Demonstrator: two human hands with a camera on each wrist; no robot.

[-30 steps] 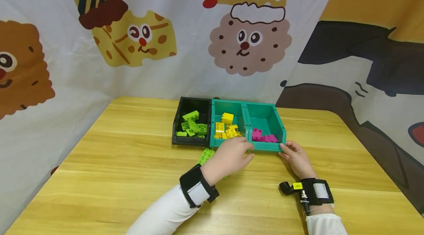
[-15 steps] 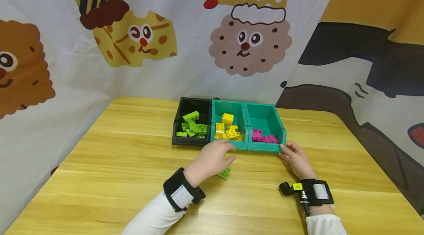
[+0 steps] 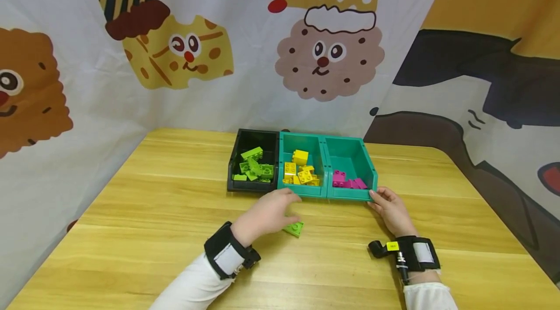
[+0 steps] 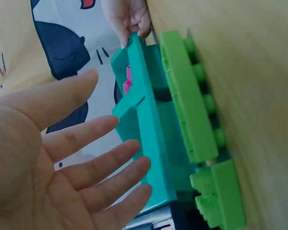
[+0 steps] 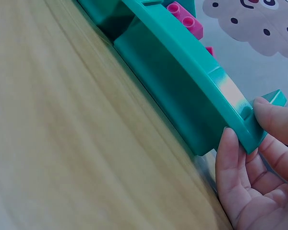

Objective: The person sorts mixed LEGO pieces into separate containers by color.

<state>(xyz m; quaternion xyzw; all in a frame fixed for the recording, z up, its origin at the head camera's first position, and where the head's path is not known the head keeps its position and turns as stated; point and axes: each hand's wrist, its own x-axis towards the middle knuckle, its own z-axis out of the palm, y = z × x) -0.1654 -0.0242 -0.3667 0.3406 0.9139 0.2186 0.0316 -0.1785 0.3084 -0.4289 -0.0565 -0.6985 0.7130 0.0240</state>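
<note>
My left hand (image 3: 264, 215) hovers over the table in front of the bins, fingers spread and holding nothing. Partly under it lies a green toy brick (image 3: 294, 229). The left wrist view shows a long studded green brick (image 4: 189, 100) and a second green brick (image 4: 223, 196) beyond the fingers, apart from them. With thumb and fingers, my right hand (image 3: 393, 210) grips the front right corner of the right teal bin (image 3: 352, 195). That bin contains a few pink bricks (image 3: 339, 179).
Left of the right bin, a middle teal bin (image 3: 306, 191) holds several yellow bricks (image 3: 305, 176). A black bin (image 3: 249, 187) at the left end holds several green bricks (image 3: 253, 166). All three stand side by side on the wooden table (image 3: 166, 203), before a printed cloth (image 3: 253, 106).
My left hand has moved left and slightly nearer, away from the front of the teal bins to over the loose green bricks. The right hand keeps its grip on the bin corner.
</note>
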